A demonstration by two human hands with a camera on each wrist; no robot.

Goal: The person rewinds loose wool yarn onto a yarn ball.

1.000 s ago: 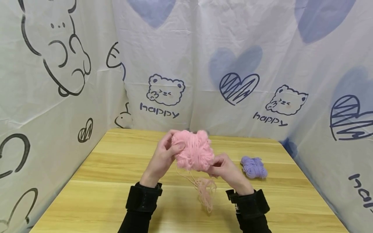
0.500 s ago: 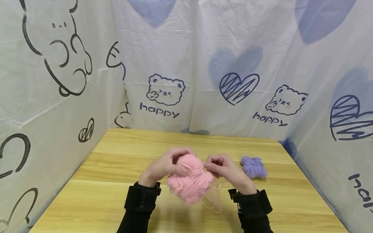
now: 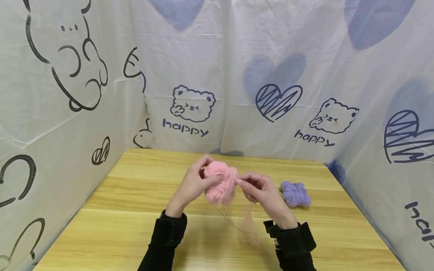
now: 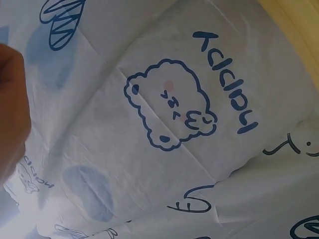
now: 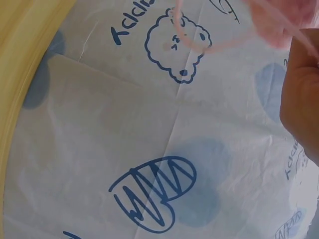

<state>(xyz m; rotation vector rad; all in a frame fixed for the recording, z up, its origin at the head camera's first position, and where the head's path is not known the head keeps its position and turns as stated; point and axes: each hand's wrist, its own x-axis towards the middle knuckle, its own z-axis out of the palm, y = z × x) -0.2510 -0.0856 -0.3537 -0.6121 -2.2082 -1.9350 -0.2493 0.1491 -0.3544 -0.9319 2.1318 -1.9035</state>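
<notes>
While we held the pink yarn ball (image 3: 219,182) above the wooden table (image 3: 112,226), our left hand (image 3: 194,183) gripped it from the left side, fingers curled round it. Our right hand (image 3: 260,191) pinched the yarn at the ball's right edge, thumb and fingertips closed on the strands. Loose pink strands (image 3: 242,226) hung from the ball down to the tabletop between our wrists. Just to the right of our right hand lay a purple yarn bundle (image 3: 295,194) on the table, apart from the fingers. Printed cloth (image 3: 190,109) with bears and hearts walled the table.
</notes>
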